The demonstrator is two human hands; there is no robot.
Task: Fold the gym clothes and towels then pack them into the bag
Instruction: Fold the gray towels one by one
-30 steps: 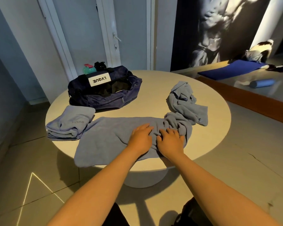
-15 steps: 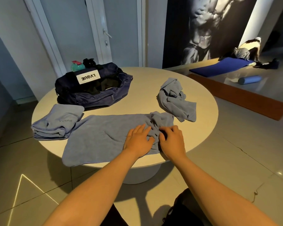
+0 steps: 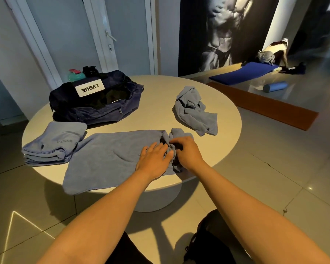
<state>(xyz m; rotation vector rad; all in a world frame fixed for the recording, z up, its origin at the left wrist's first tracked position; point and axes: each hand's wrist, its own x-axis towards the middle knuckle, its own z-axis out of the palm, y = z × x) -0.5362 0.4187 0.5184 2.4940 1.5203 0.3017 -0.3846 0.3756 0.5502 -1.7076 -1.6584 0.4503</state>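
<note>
A blue towel (image 3: 111,155) lies spread over the front of the round table (image 3: 160,96), its left end hanging off the edge and its right end bunched up. My left hand (image 3: 153,161) presses flat on the towel beside the bunch. My right hand (image 3: 187,152) grips the bunched end with curled fingers. A folded blue towel (image 3: 55,144) sits at the table's left edge. A crumpled blue garment (image 3: 195,111) lies at the right. The open navy gym bag (image 3: 95,101) with a white label stands at the back left.
A teal bottle (image 3: 75,74) and a dark object (image 3: 90,70) stand behind the bag. On the floor to the right lie a blue mat (image 3: 242,72), a blue foam roller (image 3: 274,86) and a brown mat strip (image 3: 271,105). Doors and a wall poster are behind.
The towel's bunched right end has been gathered leftward, away from the crumpled garment. My right hand's fingers have curled into the bunch; my left hand stays flat. The camera shifted.
</note>
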